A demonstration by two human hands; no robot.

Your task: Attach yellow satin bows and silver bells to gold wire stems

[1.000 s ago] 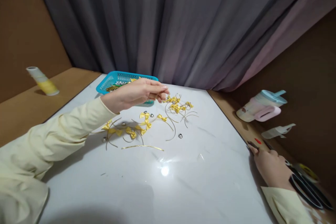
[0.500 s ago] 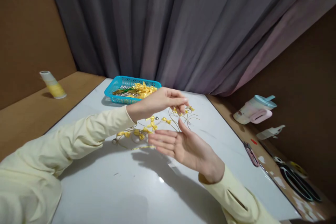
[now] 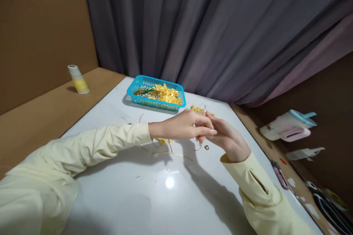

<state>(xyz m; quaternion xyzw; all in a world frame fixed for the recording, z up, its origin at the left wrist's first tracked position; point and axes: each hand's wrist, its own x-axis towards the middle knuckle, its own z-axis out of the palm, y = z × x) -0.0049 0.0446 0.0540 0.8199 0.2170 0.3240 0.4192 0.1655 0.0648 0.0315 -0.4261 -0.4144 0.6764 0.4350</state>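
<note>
My left hand (image 3: 187,125) reaches across from the left, fingers bent and close together, overlapping the fingers of my right hand (image 3: 230,137). What the left fingers hold, if anything, is hidden. My right hand has its palm turned toward the left one, its fingers mostly hidden behind it. Below the hands is a small silver bell (image 3: 206,147), near a thin curved cord. Under my left wrist, yellow ribbon bows (image 3: 162,141) on thin cords show partly. A straight yellowish cord (image 3: 173,154) lies in front. More yellow bows (image 3: 197,109) lie beyond the hands.
A blue basket (image 3: 157,107) with yellow bows, silvery pieces and a green-tied bundle stands at the back. A yellow-and-white spool (image 3: 78,79) stands left. On the right are a lidded cup (image 3: 286,126), a clear bottle (image 3: 303,153), pink-handled snips (image 3: 280,176) and black-handled scissors (image 3: 331,209).
My hands have come together, the left moving over the right fingers. My right hand, open and flat before, has risen to meet it. The view has shifted, so the basket appears further right.
</note>
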